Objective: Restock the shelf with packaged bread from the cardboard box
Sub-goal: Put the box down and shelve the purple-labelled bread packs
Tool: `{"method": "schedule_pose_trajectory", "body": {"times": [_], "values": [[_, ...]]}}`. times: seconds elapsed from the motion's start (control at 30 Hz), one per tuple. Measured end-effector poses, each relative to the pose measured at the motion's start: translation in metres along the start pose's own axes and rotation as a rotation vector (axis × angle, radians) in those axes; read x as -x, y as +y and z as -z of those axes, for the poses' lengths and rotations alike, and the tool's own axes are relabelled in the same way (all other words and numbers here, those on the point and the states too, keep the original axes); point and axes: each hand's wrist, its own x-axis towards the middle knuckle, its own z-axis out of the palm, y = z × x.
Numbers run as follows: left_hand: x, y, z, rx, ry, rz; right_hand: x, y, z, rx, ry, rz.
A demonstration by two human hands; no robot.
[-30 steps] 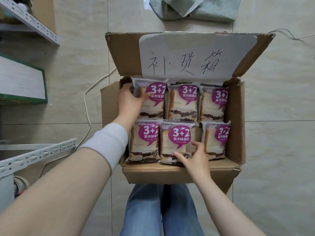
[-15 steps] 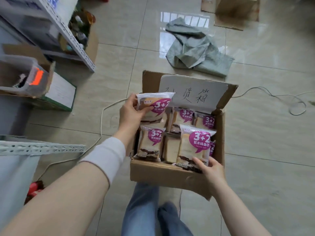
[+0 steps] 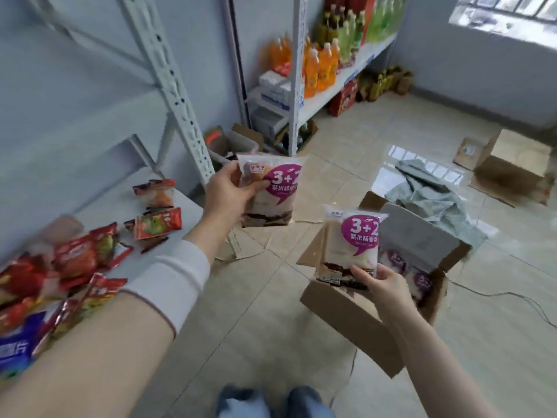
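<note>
The left hand (image 3: pixel 224 194) holds one bread pack (image 3: pixel 271 194) up in the air, fingers wrapped round its side, close to the white shelf (image 3: pixel 126 206). The right hand (image 3: pixel 381 285) pinches another bread pack (image 3: pixel 351 242) by its bottom edge — just above the open cardboard box (image 3: pixel 355 324). More packs (image 3: pixel 422 282) sit inside.

The left hand (image 3: pixel 224 194) grips a purple-labelled bread packet (image 3: pixel 274 191) by its upper edge, just past the corner of the white shelf (image 3: pixel 187 212) strewn with red snack packets (image 3: pixel 81 257); the right hand (image 3: pixel 382 285) pinches a second bread packet (image 3: pixel 349 245) by its bottom, upright above the open cardboard box (image 3: pixel 352 321) on the tiled floor.
</note>
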Motion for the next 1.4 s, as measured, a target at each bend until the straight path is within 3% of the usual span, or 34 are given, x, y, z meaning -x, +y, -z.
{"method": "schedule_pose_trajectory", "body": {"times": [0.33,0.5,0.8,1.1,1.4], "values": [[0.062,0.038,0.338,-0.028,0.468,-0.035,0.076,-0.099,-0.251,0.028,-0.465,0.271],[0.074,0.024,0.446,-0.048,0.633,-0.021,0.096,-0.139,-0.364,0.074,-0.534,0.386],[-0.005,-0.009,0.499,0.007,0.727,-0.012,0.036,-0.213,-0.488,0.090,-0.613,0.395],[-0.233,-0.041,0.518,-0.006,0.754,-0.031,-0.143,-0.317,-0.648,0.075,-0.702,0.477],[-0.401,-0.076,0.545,0.005,0.837,-0.070,-0.263,-0.380,-0.785,0.269,-0.728,0.679]]}}
